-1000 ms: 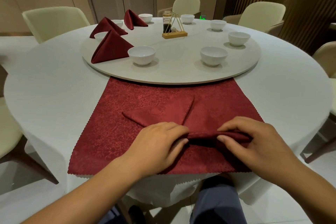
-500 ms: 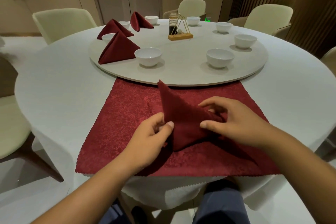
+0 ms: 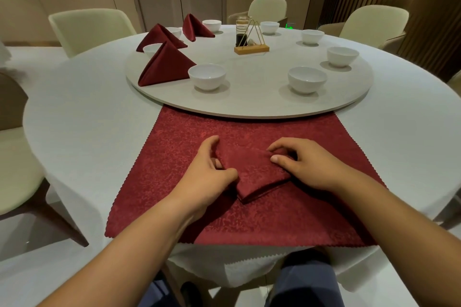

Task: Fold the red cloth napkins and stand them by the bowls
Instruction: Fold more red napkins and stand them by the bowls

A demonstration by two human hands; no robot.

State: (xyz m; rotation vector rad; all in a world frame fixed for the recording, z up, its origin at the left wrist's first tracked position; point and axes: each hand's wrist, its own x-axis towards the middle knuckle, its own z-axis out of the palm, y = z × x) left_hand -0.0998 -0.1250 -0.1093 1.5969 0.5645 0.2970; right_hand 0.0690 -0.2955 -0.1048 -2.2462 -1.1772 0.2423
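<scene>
Round white-clothed bench [image 3: 87, 112] carries a flat dark-red patterned cloth [image 3: 274, 219]; on it lies the folded red cloth napkin [image 3: 254, 169], left hand [image 3: 207, 177] pinching its left edge, right hand [image 3: 306, 167] pinching its right corner.

No word, brand or number can be read anywhere. A small green glowing mark [image 3: 289, 25] shows beyond the far edge of the round white-clothed surface [image 3: 74, 112], too small and blurred to make out. Any label on the clear glass bottle [image 3: 242, 32] is likewise too small to tell.
</scene>
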